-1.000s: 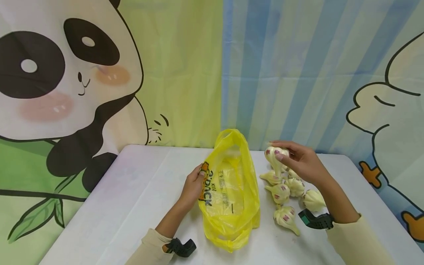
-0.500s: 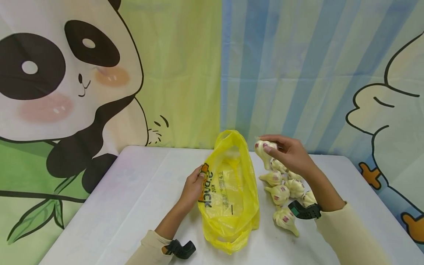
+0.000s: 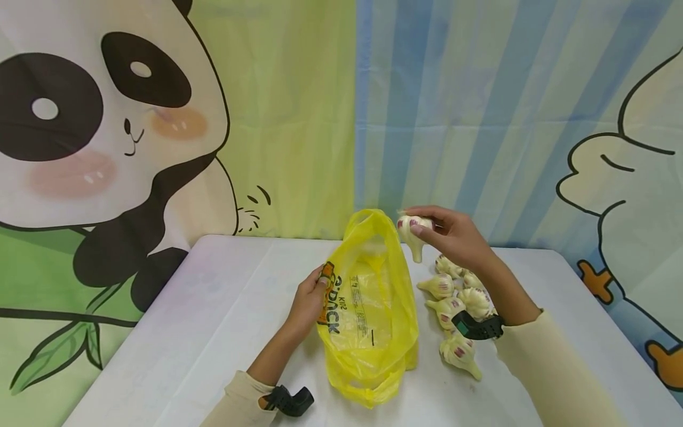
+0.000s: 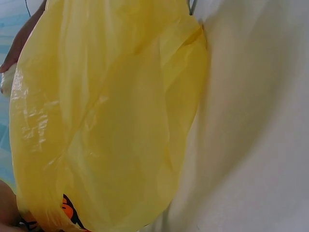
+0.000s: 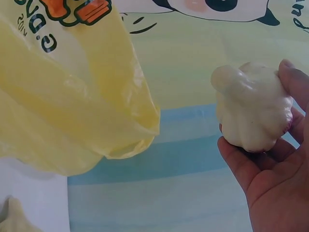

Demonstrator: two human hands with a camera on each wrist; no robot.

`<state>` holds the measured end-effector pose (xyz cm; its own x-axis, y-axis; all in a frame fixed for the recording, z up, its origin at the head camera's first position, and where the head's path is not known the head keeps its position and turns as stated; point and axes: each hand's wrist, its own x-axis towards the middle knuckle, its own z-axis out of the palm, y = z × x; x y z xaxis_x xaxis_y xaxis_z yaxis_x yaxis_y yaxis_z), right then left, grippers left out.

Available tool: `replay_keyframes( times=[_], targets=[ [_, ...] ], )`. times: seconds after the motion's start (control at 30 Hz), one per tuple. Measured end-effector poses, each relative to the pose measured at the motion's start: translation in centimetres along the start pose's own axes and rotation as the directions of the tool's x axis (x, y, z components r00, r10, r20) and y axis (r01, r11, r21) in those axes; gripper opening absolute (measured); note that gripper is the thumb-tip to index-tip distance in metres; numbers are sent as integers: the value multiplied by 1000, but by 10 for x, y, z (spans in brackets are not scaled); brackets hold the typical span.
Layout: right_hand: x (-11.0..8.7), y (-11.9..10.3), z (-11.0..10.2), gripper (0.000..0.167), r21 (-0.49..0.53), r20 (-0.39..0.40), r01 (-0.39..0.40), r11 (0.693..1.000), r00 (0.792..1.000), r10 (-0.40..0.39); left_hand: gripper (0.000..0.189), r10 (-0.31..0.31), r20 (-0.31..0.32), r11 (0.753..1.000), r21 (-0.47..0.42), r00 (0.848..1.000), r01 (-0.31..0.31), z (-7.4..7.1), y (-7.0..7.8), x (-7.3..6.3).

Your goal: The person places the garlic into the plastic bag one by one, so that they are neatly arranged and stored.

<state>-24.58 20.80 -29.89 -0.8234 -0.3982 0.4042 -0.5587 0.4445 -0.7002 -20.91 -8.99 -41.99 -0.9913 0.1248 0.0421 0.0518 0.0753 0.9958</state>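
Note:
My left hand [image 3: 308,299] pinches the left rim of a yellow plastic bag [image 3: 397,332], whose mouth gapes toward me. Printed lettering shows on the bag, and its interior looks bare. Just right of the bag's far end, my right hand [image 3: 453,234] holds a garlic bulb [image 3: 409,228] between thumb and fingers, stem pointing down. In the right wrist view the same garlic bulb [image 5: 253,106] is gripped from the side, apart from the bag [image 5: 111,111]. The left wrist view is mostly filled by the bag's outer side [image 4: 111,121].
Several more garlic bulbs [image 3: 458,351] lie in a loose group on the white table [image 3: 213,332], right of the bag and partly under my right forearm. Behind the table's far edge hangs a printed curtain [image 3: 288,118] with a panda and stripes.
My right hand has lifted the garlic bulb and carried it left, from above the other bulbs to beside the bag's mouth. The left hand and bag have hardly moved.

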Motion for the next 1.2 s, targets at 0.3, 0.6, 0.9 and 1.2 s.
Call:
replay_keyframes(
  times=[0.3, 0.6, 0.9, 1.2],
  targets=[
    [16, -1, 10, 34, -26, -25, 15, 1000, 1000, -15, 46, -9, 14, 1000, 6, 1000, 9, 2, 19, -11],
    [30, -1, 22, 32, 32, -9, 16, 999, 1000, -15, 47, -3, 9, 1000, -21, 1000, 3, -1, -11, 6],
    [37, 4, 45, 31, 43, 44, -25, 999, 999, 23, 47, -2, 11, 1000, -22, 1000, 2, 1, -15, 8],
    [44, 8, 65, 32, 32, 104, -50, 998, 993, 46, 47, -13, -20, 1000, -12, 1000, 13, -3, -16, 9]
  ],
)
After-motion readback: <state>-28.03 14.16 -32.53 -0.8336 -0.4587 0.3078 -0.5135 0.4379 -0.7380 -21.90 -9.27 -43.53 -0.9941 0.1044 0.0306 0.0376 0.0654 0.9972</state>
